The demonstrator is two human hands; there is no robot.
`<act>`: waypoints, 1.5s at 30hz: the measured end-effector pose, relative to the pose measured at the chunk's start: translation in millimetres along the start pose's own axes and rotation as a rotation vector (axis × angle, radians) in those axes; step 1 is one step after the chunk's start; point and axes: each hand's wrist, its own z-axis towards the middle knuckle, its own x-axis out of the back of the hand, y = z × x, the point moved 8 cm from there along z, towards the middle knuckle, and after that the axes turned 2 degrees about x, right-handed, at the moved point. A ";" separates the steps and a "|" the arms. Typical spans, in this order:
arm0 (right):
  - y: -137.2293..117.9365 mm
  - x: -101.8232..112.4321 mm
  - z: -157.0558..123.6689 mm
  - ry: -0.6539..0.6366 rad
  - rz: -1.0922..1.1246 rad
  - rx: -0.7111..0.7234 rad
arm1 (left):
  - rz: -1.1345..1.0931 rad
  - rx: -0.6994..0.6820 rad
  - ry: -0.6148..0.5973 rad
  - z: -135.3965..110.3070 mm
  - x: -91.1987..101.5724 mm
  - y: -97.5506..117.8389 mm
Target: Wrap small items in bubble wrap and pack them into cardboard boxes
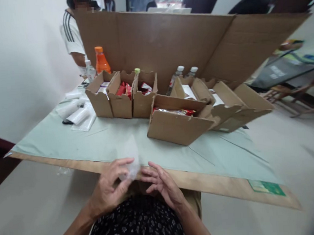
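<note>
My left hand (114, 184) pinches a translucent, whitish piece of plastic (133, 164), which looks like bubble wrap and is smeared by motion. It stands up over the near edge of the cloth-covered table (112, 139). Just right of the plastic is my right hand (162, 186), its fingers spread and apart from the sheet. Both hands are above my lap, close to the table's front edge. At the table's left, several more rolls and sheets of bubble wrap (79, 115) lie in a heap.
Cardboard bins (122, 107) with red packets stand at mid-left. Another cardboard bin (171, 129) is nearer, with more bins to its right. An orange bottle (102, 62) and clear bottles stand behind. A tall cardboard panel (167, 40) closes the back; a person (74, 33) is behind it.
</note>
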 end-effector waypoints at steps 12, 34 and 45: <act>-9.0 59.9 -37.2 0.372 0.010 0.156 | -0.069 0.025 -0.227 -32.2 -37.4 13.0; -131.0 206.4 -16.7 0.784 -0.794 0.502 | 0.050 0.359 0.140 92.4 -80.3 -92.1; -153.0 203.0 42.9 0.646 -0.823 0.570 | 0.012 0.390 0.060 125.2 -129.7 -101.0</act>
